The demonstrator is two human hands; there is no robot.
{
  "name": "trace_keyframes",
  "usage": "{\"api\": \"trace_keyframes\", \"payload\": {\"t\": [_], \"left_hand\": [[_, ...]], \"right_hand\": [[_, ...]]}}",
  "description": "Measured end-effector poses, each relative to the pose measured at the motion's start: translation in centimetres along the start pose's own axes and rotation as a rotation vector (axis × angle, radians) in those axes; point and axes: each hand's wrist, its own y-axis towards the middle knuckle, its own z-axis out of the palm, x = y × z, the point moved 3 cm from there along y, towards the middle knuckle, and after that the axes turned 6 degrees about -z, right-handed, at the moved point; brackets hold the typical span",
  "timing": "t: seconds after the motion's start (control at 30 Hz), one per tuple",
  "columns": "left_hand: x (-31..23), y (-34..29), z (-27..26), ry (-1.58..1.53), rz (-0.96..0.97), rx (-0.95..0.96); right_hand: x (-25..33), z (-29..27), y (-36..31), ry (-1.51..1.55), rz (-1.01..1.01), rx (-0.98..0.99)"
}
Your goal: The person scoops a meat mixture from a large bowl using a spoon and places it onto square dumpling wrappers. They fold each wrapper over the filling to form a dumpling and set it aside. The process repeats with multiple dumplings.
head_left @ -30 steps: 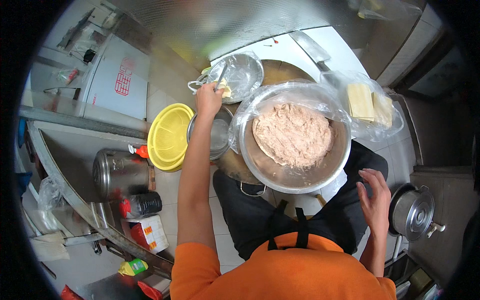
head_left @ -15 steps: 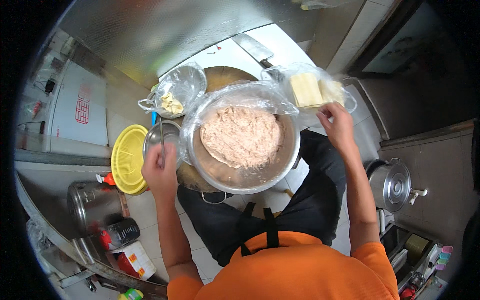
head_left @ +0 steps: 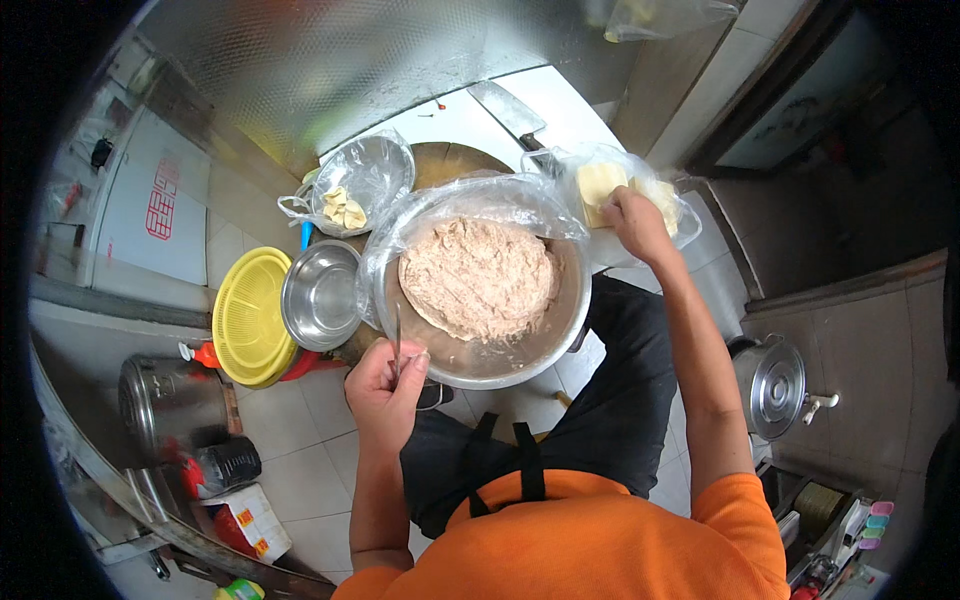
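While the left hand [head_left: 387, 398] is at the near-left rim of the large bowl [head_left: 500, 381], its fingers closed on a thin stick [head_left: 398, 328] pointing away from the body, the right hand [head_left: 644, 230] is at the wrappers [head_left: 599, 187]. Its fingers are bunched at the stack's near edge; whether they grip a sheet cannot be told. Filling [head_left: 485, 275] lies mounded in the large bowl, with bare steel toward the near rim. Film [head_left: 510, 195] drapes the far rim; the small bowl [head_left: 322, 300] stands close on the left.
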Motion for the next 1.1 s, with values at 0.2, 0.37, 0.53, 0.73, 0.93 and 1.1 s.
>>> {"api": "trace_keyframes", "payload": {"t": [0.2,0.37,0.53,0.73,0.93,1.1], "left_hand": [[-1.2,-1.7,0.8,-0.154,-0.259,0.168],[-0.7,-3.6,5.2,-0.461,-0.494,0.526],[1.1,-5.0,11.6,-0.698,-0.708,0.717],[0.3,-3.4,14.7,-0.765,-0.729,0.628],[-1.5,-1.7,11.8,-0.932,-0.588,0.607],[-1.9,-1.1,11.0,-0.845,-0.553,0.561]], "right_hand": [[-1.1,-4.2,-0.5,0.679,0.201,-0.222],[1.9,-5.2,-5.8,1.699,0.434,-0.202],[7.9,-2.7,-13.7,2.237,0.582,-0.158],[10.5,-2.9,-13.8,2.236,0.526,-0.213],[12.8,-7.5,-15.3,1.927,0.219,0.09],[14.5,-5.7,-17.7,1.846,0.307,0.261]]}}
